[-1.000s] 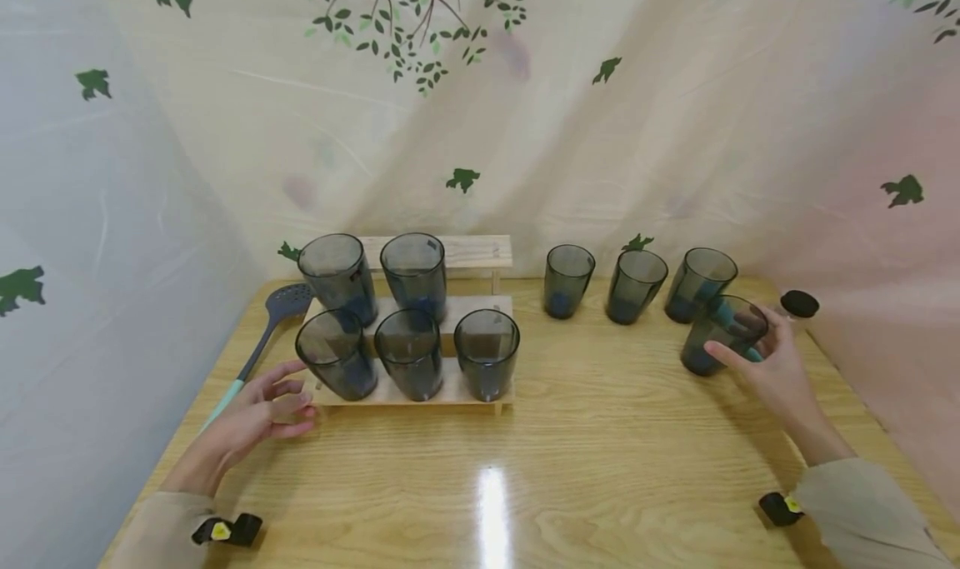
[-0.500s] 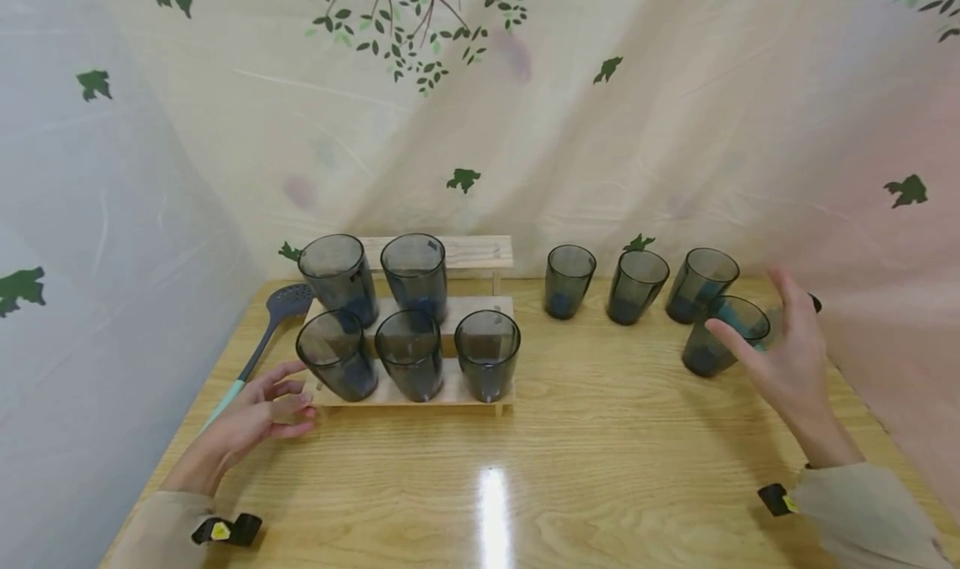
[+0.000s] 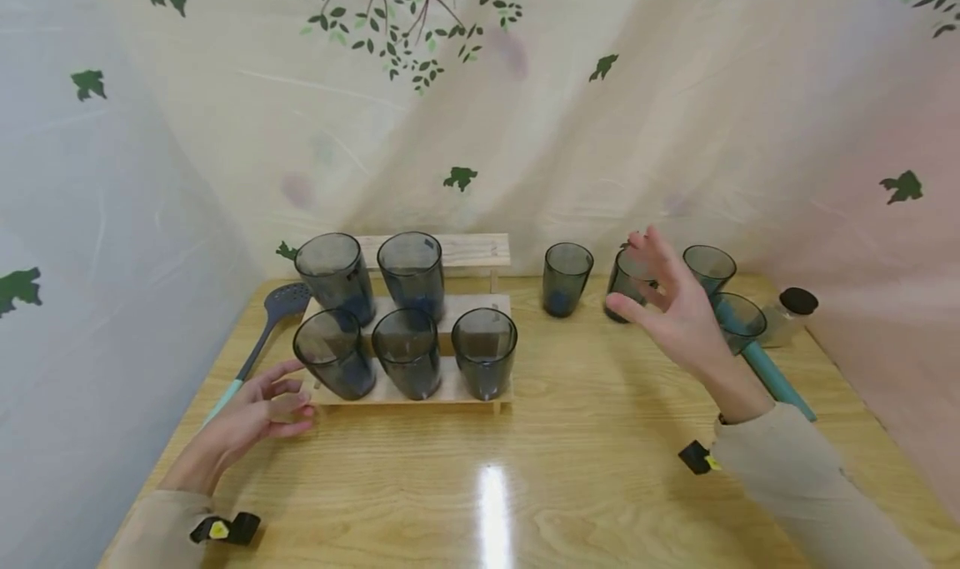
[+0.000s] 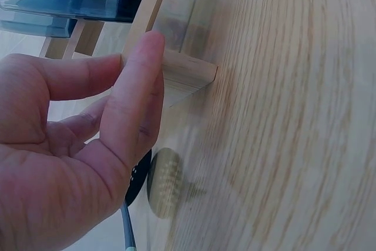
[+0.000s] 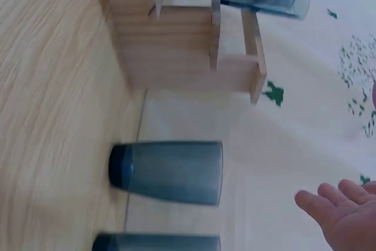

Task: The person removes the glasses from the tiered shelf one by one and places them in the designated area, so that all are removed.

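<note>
A stepped wooden rack [image 3: 480, 304] bears several smoky grey glasses, three on its front step, among them the front right glass [image 3: 484, 361]. My left hand [image 3: 258, 411] holds the rack's front left corner, its fingertips against the end of the board in the left wrist view. My right hand [image 3: 678, 323] is in the air, fingers spread and holding nothing, in front of a standing glass [image 3: 618, 290] that it partly hides. Further left stands another glass [image 3: 567, 282]. Behind the right wrist are a back glass [image 3: 710, 265] and a front glass [image 3: 742, 323], both partly covered.
A slotted turner [image 3: 285, 302] with a mint handle lies left of the rack. At the right lie a turquoise handle [image 3: 776, 381] and a jar with a black lid [image 3: 798, 302]. Patterned cloth [image 3: 525, 136] hangs behind the wooden table [image 3: 585, 469].
My right hand has let go of the front right glass, drawn back, then swung left past the glasses. The glass stays on the table. My left hand has not moved.
</note>
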The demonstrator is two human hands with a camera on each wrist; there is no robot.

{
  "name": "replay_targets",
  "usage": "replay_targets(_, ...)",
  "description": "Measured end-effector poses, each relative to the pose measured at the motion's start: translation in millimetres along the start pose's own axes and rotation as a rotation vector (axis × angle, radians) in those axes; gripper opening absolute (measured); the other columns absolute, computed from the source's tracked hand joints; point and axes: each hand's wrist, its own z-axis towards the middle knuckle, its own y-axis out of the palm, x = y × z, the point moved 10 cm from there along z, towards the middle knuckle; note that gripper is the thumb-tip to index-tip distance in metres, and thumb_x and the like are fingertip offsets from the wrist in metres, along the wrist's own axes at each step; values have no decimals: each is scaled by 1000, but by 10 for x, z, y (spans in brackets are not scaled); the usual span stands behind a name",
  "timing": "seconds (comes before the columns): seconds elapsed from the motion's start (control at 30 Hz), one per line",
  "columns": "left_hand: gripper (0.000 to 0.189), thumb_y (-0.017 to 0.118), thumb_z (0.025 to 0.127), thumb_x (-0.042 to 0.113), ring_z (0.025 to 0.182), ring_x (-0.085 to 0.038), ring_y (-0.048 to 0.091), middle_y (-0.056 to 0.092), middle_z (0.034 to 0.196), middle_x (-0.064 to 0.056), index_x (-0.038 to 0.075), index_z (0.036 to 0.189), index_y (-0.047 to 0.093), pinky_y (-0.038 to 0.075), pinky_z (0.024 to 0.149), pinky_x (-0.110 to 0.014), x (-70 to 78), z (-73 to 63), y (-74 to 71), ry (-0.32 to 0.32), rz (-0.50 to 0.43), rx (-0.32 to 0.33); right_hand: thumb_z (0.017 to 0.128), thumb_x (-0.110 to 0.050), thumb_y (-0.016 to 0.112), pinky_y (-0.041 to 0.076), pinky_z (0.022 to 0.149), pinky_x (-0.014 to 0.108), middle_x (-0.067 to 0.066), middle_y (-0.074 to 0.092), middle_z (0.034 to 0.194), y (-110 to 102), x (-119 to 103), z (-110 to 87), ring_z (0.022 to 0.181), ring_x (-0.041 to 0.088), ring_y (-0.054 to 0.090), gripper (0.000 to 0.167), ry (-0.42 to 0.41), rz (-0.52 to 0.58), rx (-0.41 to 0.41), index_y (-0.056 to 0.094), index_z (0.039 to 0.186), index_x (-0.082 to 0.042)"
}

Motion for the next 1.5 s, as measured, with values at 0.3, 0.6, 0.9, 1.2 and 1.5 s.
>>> replay_targets(0.3,75,58,103,7,98,-24,67,36,127,-20,-2,159,8,61,88,-42,-27,2,19,-16,-15,-9,94,-19,76,45,111,43,-7,28,164,723,-193,360,148,20,33,94,33,198,-216,13,163,-31)
replay_targets(0.6,72,57,103,5,98,-24,67,37,125,-20,-3,158,10,61,87,-42,-10,13,12,-3,-2,-3,91,-29,80,47,110,42,-6,31,161,1265,-448,682,145,16,37,99,51,191,-376,12,164,-27)
replay_targets(0.9,72,57,103,5,99,-25,67,39,124,-20,-3,157,10,61,87,-42,5,13,9,3,5,-1,87,-40,81,43,113,48,-10,31,162,1678,-539,865,145,13,36,111,91,160,-495,2,164,-28)
replay_targets(1.2,71,56,103,4,99,-24,66,40,126,-21,-2,157,10,61,87,-41,-9,35,-12,-3,7,-9,88,-36,81,45,111,45,-3,29,164,1956,-592,953,144,21,39,106,96,79,-573,9,164,-23)
replay_targets(1.5,70,56,104,6,99,-24,66,38,125,-21,-1,157,11,61,88,-43,-10,36,-4,-6,9,-6,86,-34,83,47,109,44,10,30,161,2115,-616,1000,139,27,45,103,116,39,-564,17,164,-18)
